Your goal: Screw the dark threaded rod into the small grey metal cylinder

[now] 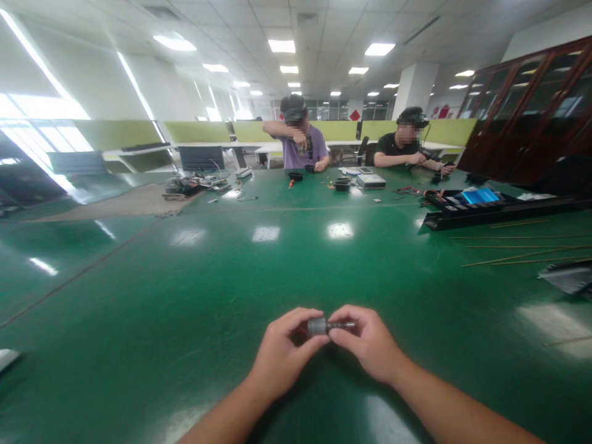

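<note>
Just above the green tabletop [222, 271], a small metal cylinder with a thin shaft [317, 327] lies sideways between my two hands; it looks like a small motor, though its exact kind is unclear. My left hand [282, 345] grips the thick grey body between thumb and fingers. The thumb and fingertips of my right hand [370, 339] are closed around the narrower shaft, which points right. Something reddish shows at the body's left end, partly hidden by my left palm.
Two people [303, 139] sit across the table, handling small items. A heap of electronic parts [198, 184] lies far left. A black tray [499, 206] and several thin rods [527, 248] are at right. A white box [370, 181] stands near the far edge.
</note>
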A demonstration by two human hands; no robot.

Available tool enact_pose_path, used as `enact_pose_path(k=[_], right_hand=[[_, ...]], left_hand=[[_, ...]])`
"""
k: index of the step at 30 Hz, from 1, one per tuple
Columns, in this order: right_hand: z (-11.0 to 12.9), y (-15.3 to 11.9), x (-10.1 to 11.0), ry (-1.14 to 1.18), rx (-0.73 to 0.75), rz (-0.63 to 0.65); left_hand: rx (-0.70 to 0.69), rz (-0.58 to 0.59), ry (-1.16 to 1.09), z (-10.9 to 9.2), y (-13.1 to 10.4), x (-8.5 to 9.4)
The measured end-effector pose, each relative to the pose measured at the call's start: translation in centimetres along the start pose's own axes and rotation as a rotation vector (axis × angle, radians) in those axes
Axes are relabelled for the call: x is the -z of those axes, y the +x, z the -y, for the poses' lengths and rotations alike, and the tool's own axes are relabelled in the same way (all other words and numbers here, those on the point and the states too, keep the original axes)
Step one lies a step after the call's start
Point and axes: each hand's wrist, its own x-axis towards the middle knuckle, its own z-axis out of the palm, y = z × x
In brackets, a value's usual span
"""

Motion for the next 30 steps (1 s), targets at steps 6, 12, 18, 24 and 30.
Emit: enact_pose_path(k=[6, 12, 18, 24, 30], right_hand=[[-0.08, -0.01, 0.01, 0.023, 0.001, -0.001], [0.07, 0.0, 0.0, 0.034, 0.0, -0.002], [-0.11, 0.04, 0.08, 0.03, -0.008, -0.001], [0.01, 0.03, 0.14, 0.044, -0.008, 0.004], [-0.13, 0.04, 0.14, 0.03, 0.003, -0.007]], left_hand=[[0.007, 0.003, 0.003, -0.24, 0.02, 0.04], [-0.007, -0.007, 0.012, -0.22, -0.02, 0.0], [-0.007, -0.011, 0.018, -0.1, -0.03, 0.0], [-0.012, -0.01, 0.019, -0.07, -0.01, -0.03], [-0.033, -0.012, 0.045, -0.14, -0.04, 0.04]])
